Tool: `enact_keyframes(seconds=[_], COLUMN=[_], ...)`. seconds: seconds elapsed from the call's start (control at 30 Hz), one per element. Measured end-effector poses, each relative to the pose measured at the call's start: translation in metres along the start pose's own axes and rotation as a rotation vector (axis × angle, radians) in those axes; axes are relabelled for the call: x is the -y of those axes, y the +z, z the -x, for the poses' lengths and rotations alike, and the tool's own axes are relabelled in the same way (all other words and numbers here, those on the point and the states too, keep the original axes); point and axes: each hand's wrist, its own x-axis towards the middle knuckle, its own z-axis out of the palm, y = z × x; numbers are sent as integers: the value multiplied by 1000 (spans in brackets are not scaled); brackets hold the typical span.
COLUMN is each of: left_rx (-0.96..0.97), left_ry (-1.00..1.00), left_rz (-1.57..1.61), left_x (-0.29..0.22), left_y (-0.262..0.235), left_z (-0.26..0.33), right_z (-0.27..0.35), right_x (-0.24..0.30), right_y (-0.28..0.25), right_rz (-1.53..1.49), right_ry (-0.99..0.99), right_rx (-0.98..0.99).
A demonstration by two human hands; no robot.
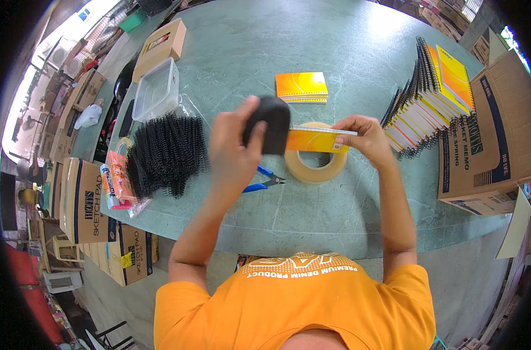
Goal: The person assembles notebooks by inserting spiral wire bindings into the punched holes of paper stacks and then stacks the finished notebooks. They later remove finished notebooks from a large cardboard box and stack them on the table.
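My left hand, a little blurred, is closed on a black round-ended block whose exact kind I cannot make out. A thin orange-and-yellow memo pad is pinched by its right end in my right hand. The pad's left end meets the black block or passes behind it. Beneath the pad, a wide roll of clear tape lies on the table. Blue-handled cutting pliers rest to the left of the roll. Just beyond my hands sits a small stack of orange-and-yellow pads.
A pile of black spiral coils lies at left, near a clear plastic box and a brown carton. Spiral-bound notebooks are stacked at right beside an open cardboard box. More cartons stand off the table's left edge.
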Motion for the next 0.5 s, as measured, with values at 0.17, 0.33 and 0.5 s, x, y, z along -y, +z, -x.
enact_keyframes(seconds=[0.17,0.33,0.5], left_rx=[251,566,49], left_ry=[124,81,148], left_rz=[-173,-172,-131], left_x=[-15,-1,-17], left_y=[-3,2,5], left_z=[-2,6,-16], right_z=[12,9,11], right_x=[-35,-39,-41], right_y=[21,25,28], right_rz=[-222,-176,-177], right_ry=[-7,-61,-83], right_rx=[-177,-169,-208])
